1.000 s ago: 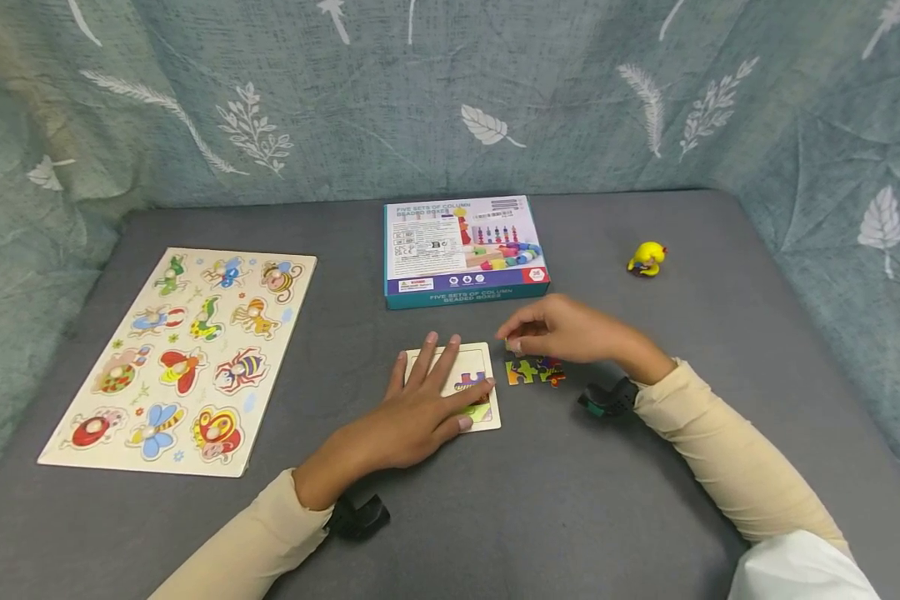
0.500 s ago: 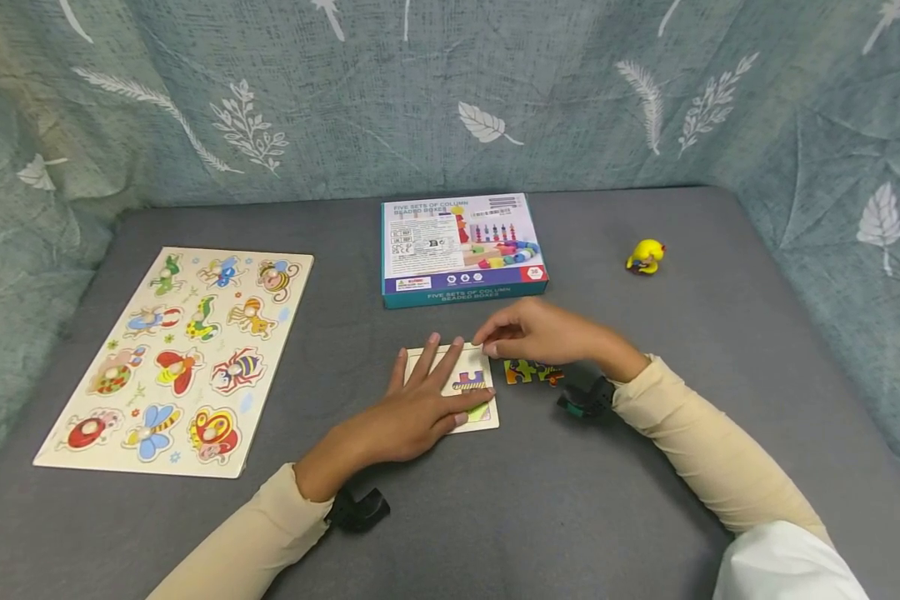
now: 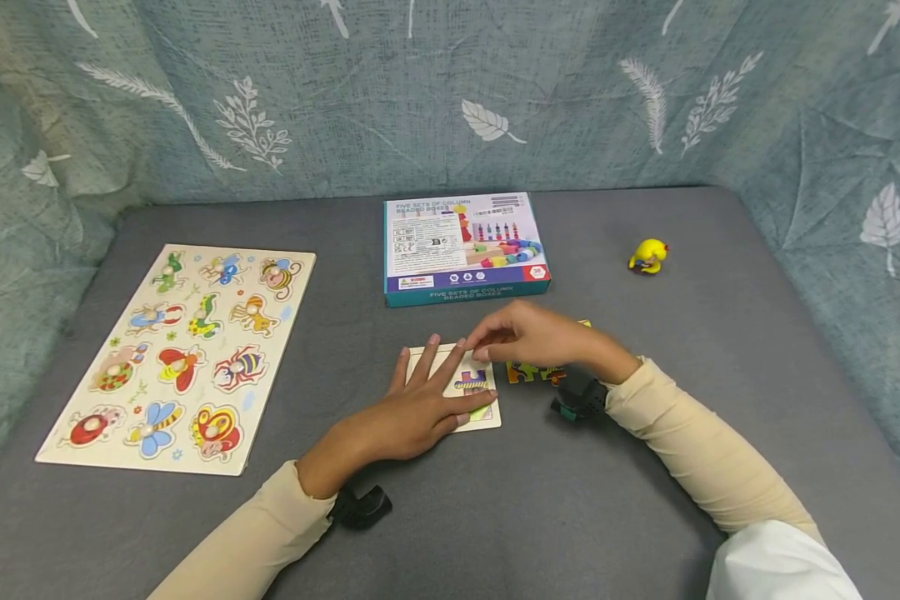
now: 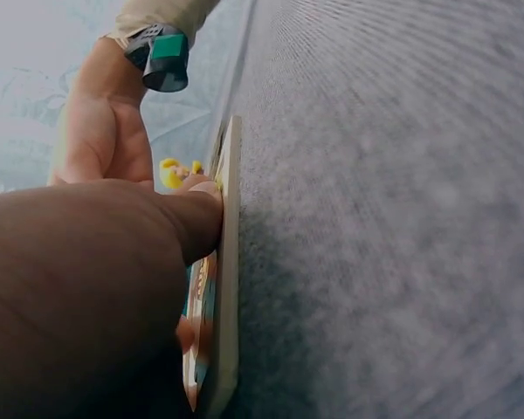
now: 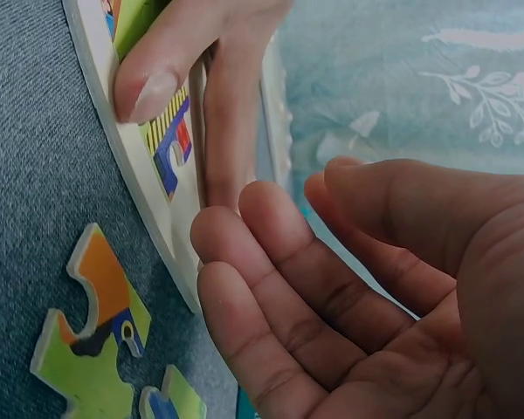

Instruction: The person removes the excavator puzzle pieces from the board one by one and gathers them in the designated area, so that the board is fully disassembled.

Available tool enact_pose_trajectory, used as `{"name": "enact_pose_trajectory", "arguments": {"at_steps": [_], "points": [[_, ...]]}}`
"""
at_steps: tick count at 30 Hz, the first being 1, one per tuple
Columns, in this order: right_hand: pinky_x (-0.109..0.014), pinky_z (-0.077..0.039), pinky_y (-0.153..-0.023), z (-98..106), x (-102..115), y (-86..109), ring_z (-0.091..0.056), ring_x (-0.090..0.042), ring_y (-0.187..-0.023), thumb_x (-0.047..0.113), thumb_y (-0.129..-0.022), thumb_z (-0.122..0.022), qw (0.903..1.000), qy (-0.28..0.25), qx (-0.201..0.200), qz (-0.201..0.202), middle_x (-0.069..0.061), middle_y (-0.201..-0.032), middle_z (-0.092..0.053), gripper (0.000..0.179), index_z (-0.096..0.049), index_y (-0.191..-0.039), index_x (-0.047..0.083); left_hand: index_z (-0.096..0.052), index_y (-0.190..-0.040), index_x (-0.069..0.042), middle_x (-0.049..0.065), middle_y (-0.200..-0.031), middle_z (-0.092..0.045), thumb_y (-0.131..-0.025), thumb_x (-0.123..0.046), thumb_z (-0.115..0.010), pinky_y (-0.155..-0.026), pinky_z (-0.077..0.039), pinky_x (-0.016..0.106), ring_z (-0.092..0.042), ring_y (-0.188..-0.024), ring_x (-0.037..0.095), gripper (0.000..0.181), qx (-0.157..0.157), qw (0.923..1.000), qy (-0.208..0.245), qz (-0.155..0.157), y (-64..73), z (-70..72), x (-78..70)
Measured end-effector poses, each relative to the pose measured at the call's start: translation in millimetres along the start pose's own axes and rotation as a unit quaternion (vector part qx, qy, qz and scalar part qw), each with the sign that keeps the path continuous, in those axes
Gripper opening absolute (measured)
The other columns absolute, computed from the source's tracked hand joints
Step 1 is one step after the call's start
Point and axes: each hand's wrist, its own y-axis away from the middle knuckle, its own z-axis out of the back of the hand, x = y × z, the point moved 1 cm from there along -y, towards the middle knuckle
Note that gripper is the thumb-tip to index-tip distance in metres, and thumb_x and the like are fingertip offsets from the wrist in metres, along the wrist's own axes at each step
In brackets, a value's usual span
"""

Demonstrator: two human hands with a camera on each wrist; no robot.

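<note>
My left hand (image 3: 412, 417) lies with spread fingers across a small pale puzzle tray (image 3: 492, 422), pressing it to the table. Inside the tray, a purple-and-yellow striped puzzle piece (image 3: 471, 381) shows beside the fingers. Above the tray's upper right corner, my right hand (image 3: 528, 335) bends its fingers, with thumb and index fingertip together as in a pinch. The puzzle piece seen there earlier is hidden behind the fingers now. Loose puzzle pieces (image 5: 96, 327) in green, orange and blue lie right of the tray, partly under the right hand in the head view.
A teal-sided bead-set box (image 3: 457, 242) lies behind the tray. On the left is a large insect peg board (image 3: 221, 337). A small yellow toy figure (image 3: 648, 256) stands at the back right. Patterned curtain (image 3: 390, 100) hangs behind the grey table.
My right hand has moved left from above the loose pieces to the tray's upper right corner. The piece at its fingertips has gone out of sight. The left hand stays in place.
</note>
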Motion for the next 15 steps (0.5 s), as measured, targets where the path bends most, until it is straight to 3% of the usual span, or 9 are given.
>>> {"name": "enact_pose_trajectory", "arguments": {"at_steps": [6, 15], "points": [[-0.032, -0.052, -0.084, -3.4, -1.9, -1.6, -0.065, -0.017, -0.095, 0.005, -0.096, -0.06, 0.9999, -0.009, 0.008, 0.003, -0.011, -0.107, -0.07, 0.019, -0.069, -0.112, -0.004, -0.039, -0.149, -0.039, 0.01, -0.162, 0.007, -0.104, -0.03, -0.045, -0.105, 0.009, 0.067, 0.019, -0.142, 0.042, 0.046, 0.001, 0.9999, -0.015, -0.002, -0.3, -0.7, 0.8], [-0.032, -0.051, -0.085, -5.7, -0.3, -4.4, -0.065, -0.018, -0.096, 0.006, -0.097, -0.059, 0.9996, -0.013, 0.024, 0.003, -0.01, -0.108, -0.069, 0.021, -0.068, -0.114, -0.003, -0.041, -0.149, -0.036, 0.011, -0.162, -0.001, -0.104, -0.036, -0.042, -0.105, 0.012, 0.066, 0.02, -0.142, 0.039, 0.044, 0.001, 1.0, 0.008, -0.005, 0.8, 0.3, 2.8]]}}
